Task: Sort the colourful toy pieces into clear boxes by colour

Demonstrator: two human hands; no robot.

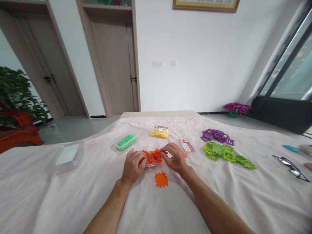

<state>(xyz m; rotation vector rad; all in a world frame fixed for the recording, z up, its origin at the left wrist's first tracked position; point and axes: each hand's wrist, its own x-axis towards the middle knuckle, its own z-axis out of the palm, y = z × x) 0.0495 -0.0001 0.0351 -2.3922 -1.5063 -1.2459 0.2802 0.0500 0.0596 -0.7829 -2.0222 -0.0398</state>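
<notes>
A clear plastic box of orange interlocking pieces (153,158) sits on the pale cloth-covered table (73,195). My left hand (132,167) rests at the box's left side, fingers curled against the orange pieces. My right hand (175,157) is at the box's right side, fingers pinched on an orange piece at the top of the pile. A flat assembled orange square (161,179) lies on the cloth just in front of the box, between my wrists.
A box of green pieces (126,142) and a box of yellow pieces (159,132) stand behind. A red label card (187,145), purple assembly (216,135) and lime-green assembly (225,153) lie right. Glasses (291,167) far right; clear lid (67,155) left.
</notes>
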